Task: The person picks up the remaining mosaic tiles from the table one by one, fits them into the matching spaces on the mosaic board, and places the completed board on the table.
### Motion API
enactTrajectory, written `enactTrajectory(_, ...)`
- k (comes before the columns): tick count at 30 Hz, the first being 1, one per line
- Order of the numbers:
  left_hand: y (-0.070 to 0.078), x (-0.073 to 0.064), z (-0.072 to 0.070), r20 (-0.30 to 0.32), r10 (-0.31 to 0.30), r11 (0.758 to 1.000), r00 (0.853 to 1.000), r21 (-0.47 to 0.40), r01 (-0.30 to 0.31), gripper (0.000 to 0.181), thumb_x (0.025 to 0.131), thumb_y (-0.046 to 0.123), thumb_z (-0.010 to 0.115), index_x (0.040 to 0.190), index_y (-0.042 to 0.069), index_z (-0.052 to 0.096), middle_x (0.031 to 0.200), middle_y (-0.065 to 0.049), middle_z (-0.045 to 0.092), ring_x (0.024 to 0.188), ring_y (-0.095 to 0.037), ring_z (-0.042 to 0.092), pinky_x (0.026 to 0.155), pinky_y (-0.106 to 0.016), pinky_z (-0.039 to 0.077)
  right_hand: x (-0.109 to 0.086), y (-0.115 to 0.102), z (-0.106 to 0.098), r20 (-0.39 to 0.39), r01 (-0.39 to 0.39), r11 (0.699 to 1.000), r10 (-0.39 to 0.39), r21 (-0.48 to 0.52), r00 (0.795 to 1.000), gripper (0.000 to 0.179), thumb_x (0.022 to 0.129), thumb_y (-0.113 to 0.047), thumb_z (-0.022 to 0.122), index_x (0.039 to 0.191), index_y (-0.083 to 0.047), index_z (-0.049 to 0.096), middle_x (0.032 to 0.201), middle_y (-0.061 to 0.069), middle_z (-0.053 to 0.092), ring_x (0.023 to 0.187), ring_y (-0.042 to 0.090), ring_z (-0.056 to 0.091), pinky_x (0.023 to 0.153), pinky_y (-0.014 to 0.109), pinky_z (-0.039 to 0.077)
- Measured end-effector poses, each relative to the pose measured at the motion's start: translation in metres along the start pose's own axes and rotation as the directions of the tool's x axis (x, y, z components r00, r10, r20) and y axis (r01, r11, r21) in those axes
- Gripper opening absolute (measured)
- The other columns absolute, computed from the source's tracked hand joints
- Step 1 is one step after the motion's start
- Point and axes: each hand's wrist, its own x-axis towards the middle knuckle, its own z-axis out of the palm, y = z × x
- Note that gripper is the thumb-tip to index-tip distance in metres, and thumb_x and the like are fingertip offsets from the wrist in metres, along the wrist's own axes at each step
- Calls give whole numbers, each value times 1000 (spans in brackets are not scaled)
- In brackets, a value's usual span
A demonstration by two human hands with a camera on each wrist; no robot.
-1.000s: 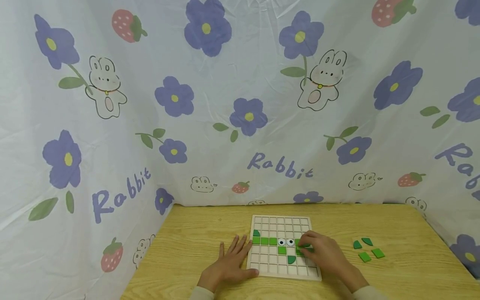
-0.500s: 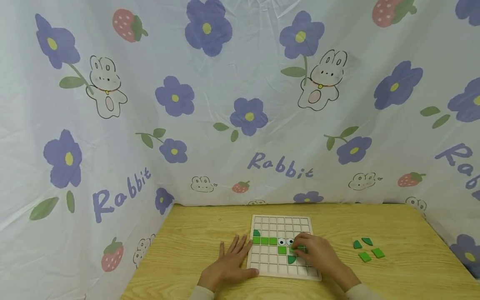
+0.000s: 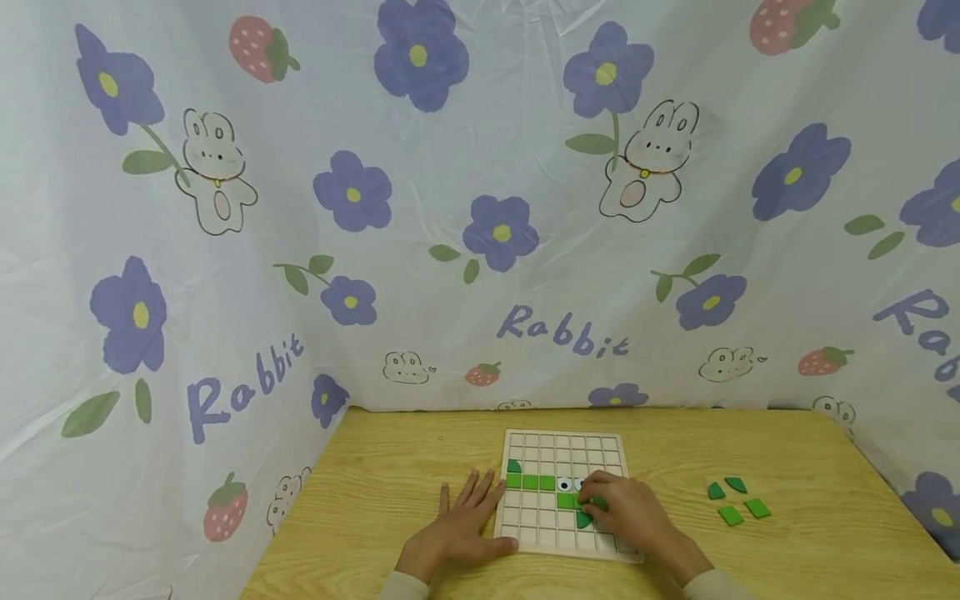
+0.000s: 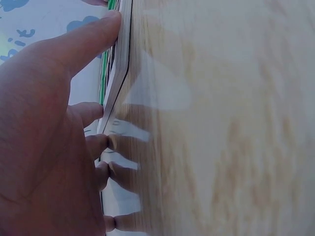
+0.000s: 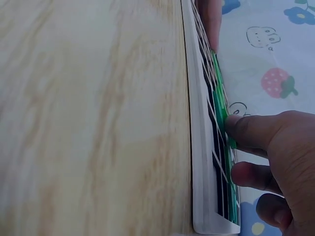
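Note:
A pale wooden grid board [image 3: 530, 531] lies on the table. Along its left edge rests my left hand [image 3: 459, 529], fingers spread, index finger and thumb touching the rim. At the board's right half, my right hand [image 3: 633, 510] pinches a green square tile [image 3: 580, 502] beside another green square tile [image 3: 567, 501]. In the right wrist view, the thumb [image 5: 238, 129] is on the green piece, low over the board. A row of green squares [image 3: 530, 482] leads to a round eye tile [image 3: 565, 484]; the second eye is partly covered by my fingers. A dark green quarter-round tile [image 3: 583, 520] sits below.
On the wooden table [image 3: 825, 467] right of the board lie two green squares [image 3: 731, 516] and two dark green quarter-round pieces [image 3: 735, 484]. A dark green quarter-round [image 3: 513, 466] sits at the board's left. Behind hangs a patterned curtain [image 3: 427, 333].
My right hand has moved left across the board, bringing the green square tile beside the one below the eyes. The left hand has stayed in place.

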Motion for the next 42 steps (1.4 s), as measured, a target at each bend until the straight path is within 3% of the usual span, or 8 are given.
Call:
enactTrajectory(9, 3, 0, -2, 4, -9, 1000, 1000, 7, 9, 97, 99, 69, 61, 173, 21, 21, 182, -8, 9, 168, -39, 3, 126, -78, -4, 0, -1, -1, -16, 11, 1000, -11, -1, 1000, 9, 88, -15, 87, 93, -22, 83, 107, -8, 72, 84, 8, 73, 66, 20, 57)
enactTrajectory(22, 0, 2, 1, -3, -6, 1000, 1000, 10, 6, 98, 98, 71, 61, 173, 22, 20, 182, -8, 9, 168, -39, 4, 126, -78, -4, -1, -1, -3, 38, -6, 1000, 6, -4, 999, 8, 90, -15, 85, 95, -22, 84, 107, -8, 73, 83, 5, 71, 65, 20, 56)
enactTrajectory(29, 0, 2, 2, -1, -2, 1000, 1000, 5, 2, 98, 98, 70, 61, 173, 21, 20, 182, -9, 9, 168, -39, 3, 125, -79, -5, -4, -3, -4, 53, -39, 999, 39, -12, 998, 8, 92, -17, 84, 98, -23, 84, 111, -7, 74, 89, 10, 74, 68, 24, 59)
enactTrajectory(36, 1, 1, 0, 4, -8, 1000, 1000, -4, 8, 98, 99, 69, 61, 173, 21, 21, 182, -9, 9, 168, -40, 3, 125, -78, -5, -7, -4, -5, 45, -53, 999, 54, -13, 998, 8, 94, -19, 83, 101, -23, 82, 112, -11, 74, 94, 11, 75, 74, 29, 62)
enactTrajectory(42, 2, 1, -1, 4, -9, 1000, 1000, -14, 9, 97, 99, 69, 62, 173, 21, 21, 182, -9, 9, 168, -39, 3, 125, -78, -6, -10, -1, -4, -18, -15, 1000, 16, 6, 1000, 10, 93, -16, 83, 99, -23, 81, 109, -11, 73, 88, 8, 73, 69, 26, 59)
